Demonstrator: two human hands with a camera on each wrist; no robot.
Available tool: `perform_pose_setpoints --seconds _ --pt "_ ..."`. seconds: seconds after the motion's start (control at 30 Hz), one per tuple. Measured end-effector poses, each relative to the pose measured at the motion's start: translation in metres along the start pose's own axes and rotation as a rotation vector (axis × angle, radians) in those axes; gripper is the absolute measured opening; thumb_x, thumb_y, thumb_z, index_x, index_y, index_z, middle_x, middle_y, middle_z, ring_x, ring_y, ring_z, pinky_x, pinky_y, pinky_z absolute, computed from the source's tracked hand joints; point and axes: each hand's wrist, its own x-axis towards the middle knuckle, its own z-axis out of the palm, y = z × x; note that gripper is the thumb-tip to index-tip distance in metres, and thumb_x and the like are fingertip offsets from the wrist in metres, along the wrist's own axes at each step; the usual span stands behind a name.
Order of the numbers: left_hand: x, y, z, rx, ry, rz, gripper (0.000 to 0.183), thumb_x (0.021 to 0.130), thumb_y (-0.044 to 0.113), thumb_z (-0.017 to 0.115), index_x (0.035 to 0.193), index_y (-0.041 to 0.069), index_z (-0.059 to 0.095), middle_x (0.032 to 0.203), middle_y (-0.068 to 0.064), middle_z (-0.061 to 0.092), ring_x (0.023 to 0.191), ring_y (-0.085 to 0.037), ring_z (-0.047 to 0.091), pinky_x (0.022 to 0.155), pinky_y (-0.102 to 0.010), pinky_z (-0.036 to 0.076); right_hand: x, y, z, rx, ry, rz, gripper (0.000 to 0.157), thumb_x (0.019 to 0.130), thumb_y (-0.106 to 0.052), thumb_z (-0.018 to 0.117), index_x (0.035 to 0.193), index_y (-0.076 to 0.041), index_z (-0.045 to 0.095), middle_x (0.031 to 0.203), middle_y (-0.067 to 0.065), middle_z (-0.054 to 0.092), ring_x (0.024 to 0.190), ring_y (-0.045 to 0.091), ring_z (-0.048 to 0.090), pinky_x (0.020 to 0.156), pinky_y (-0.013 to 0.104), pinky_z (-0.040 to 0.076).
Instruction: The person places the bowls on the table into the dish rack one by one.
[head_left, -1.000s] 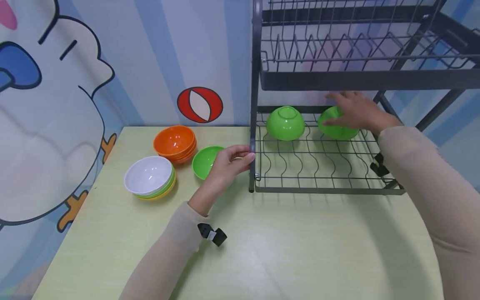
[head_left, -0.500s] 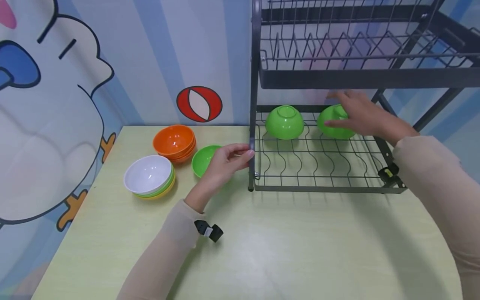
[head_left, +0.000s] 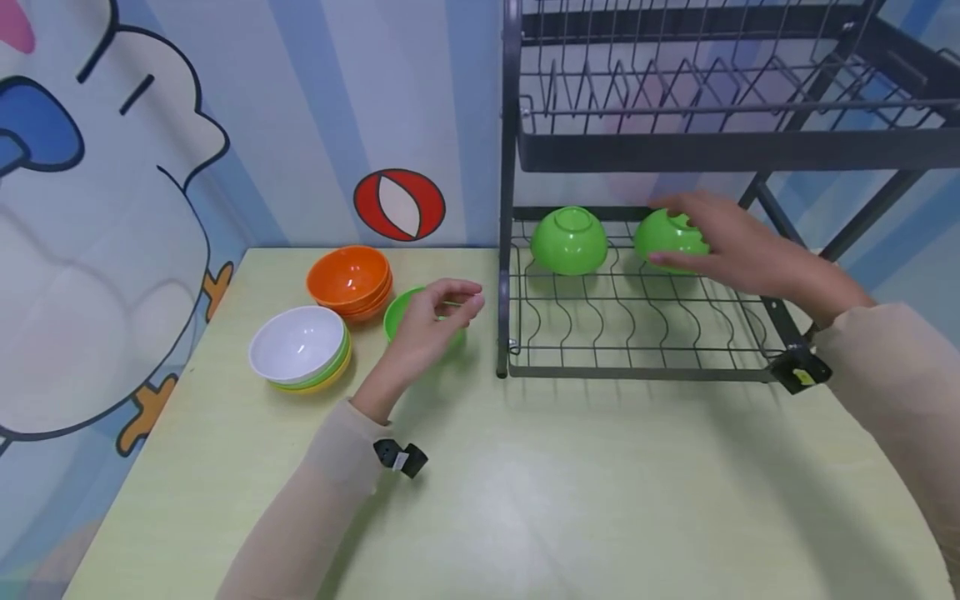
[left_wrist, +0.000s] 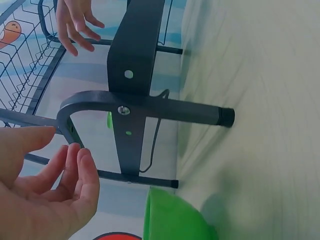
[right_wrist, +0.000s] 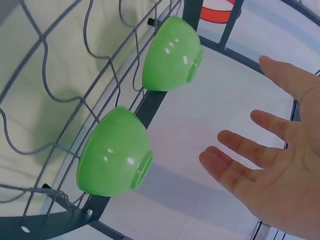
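Two green bowls stand upside down at the back of the dark wire dish rack's lower tier (head_left: 645,373): a left bowl (head_left: 568,242) and a right bowl (head_left: 663,237). My right hand (head_left: 742,250) hovers by the right bowl, fingers spread and holding nothing; the right wrist view shows a gap between the hand (right_wrist: 270,155) and both bowls. My left hand (head_left: 423,329) is just left of the rack's post, its fingers loosely bent around nothing. Below it a third green bowl (head_left: 395,317) sits upright on the table, partly covered by that hand in the head view.
Left on the table (head_left: 525,500) are stacked orange bowls (head_left: 348,279) and a stack with a white bowl (head_left: 296,343) on top of green and yellow ones. The rack's upper tier (head_left: 735,150) overhangs the lower one. A patterned wall (head_left: 315,125) stands behind.
My left hand has come off the rack's post and moved slightly left. My right hand has drawn back to the right from the right green bowl, which stays on the rack.
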Motion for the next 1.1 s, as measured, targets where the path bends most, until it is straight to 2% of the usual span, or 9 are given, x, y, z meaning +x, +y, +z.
perform_pose_setpoints --seconds 0.1,0.3,0.47,0.6,0.7,0.77,0.93,1.1 --pt "-0.003 0.0 -0.005 0.062 0.025 0.012 0.032 0.101 0.025 0.062 0.127 0.007 0.062 0.118 -0.005 0.064 0.107 -0.021 0.06 0.095 -0.035 0.052 -0.009 -0.004 0.001 0.062 0.006 0.002 0.065 0.099 -0.03 0.065 0.149 0.0 0.036 0.146 0.024 0.04 0.128 0.044 0.042 0.094 0.063 0.044" --pt "-0.009 -0.004 -0.014 0.127 0.057 0.002 0.029 0.1 0.02 0.064 0.126 0.008 0.062 0.118 -0.006 0.064 0.109 -0.023 0.059 0.095 -0.037 0.053 -0.025 -0.016 0.005 0.111 0.031 0.005 0.06 0.099 -0.03 0.065 0.148 -0.008 0.04 0.143 0.019 0.045 0.121 0.039 0.049 0.092 0.06 0.046" --pt "-0.014 -0.009 -0.018 0.23 0.104 0.04 0.03 0.098 0.018 0.066 0.124 0.005 0.062 0.117 -0.009 0.063 0.106 -0.026 0.06 0.09 -0.037 0.056 -0.037 -0.024 0.012 0.164 0.06 -0.028 0.053 0.099 -0.025 0.066 0.144 -0.009 0.045 0.138 0.014 0.051 0.118 0.034 0.054 0.092 0.056 0.048" --pt "-0.018 -0.011 -0.021 0.359 0.144 0.058 0.034 0.097 0.018 0.068 0.127 0.004 0.061 0.12 -0.012 0.058 0.106 -0.029 0.058 0.088 -0.038 0.055 -0.048 -0.029 0.019 0.195 0.076 -0.05 0.047 0.099 -0.022 0.065 0.141 -0.008 0.048 0.134 0.009 0.054 0.114 0.028 0.057 0.093 0.037 0.049" --pt "-0.02 -0.013 -0.024 0.451 0.165 0.036 0.039 0.096 0.02 0.068 0.131 0.005 0.059 0.124 -0.013 0.054 0.109 -0.029 0.054 0.09 -0.04 0.053 -0.055 -0.033 0.025 0.23 0.087 -0.068 0.043 0.099 -0.019 0.065 0.138 -0.01 0.051 0.13 0.005 0.057 0.111 0.022 0.059 0.09 0.021 0.048" --pt "-0.021 -0.014 -0.026 0.493 0.167 0.015 0.043 0.096 0.021 0.068 0.134 0.004 0.057 0.128 -0.015 0.052 0.111 -0.029 0.052 0.092 -0.041 0.052 -0.059 -0.035 0.03 0.263 0.092 -0.088 0.04 0.099 -0.016 0.065 0.136 -0.011 0.053 0.128 0.003 0.058 0.108 0.018 0.059 0.089 0.016 0.047" --pt "-0.021 -0.017 -0.03 0.558 0.174 -0.019 0.046 0.097 0.018 0.066 0.138 0.001 0.053 0.133 -0.021 0.047 0.12 -0.035 0.047 0.103 -0.048 0.046 -0.069 -0.042 0.045 0.376 0.063 -0.114 0.036 0.1 -0.011 0.062 0.134 -0.012 0.055 0.127 0.004 0.06 0.108 0.013 0.061 0.088 0.019 0.051" --pt "-0.019 -0.021 -0.03 0.616 0.191 -0.032 0.046 0.098 0.014 0.064 0.139 -0.003 0.051 0.134 -0.026 0.045 0.122 -0.04 0.047 0.105 -0.051 0.043 -0.077 -0.049 0.063 0.505 0.001 -0.173 0.032 0.099 -0.006 0.061 0.131 -0.011 0.056 0.125 0.007 0.06 0.108 0.02 0.063 0.088 0.026 0.055"
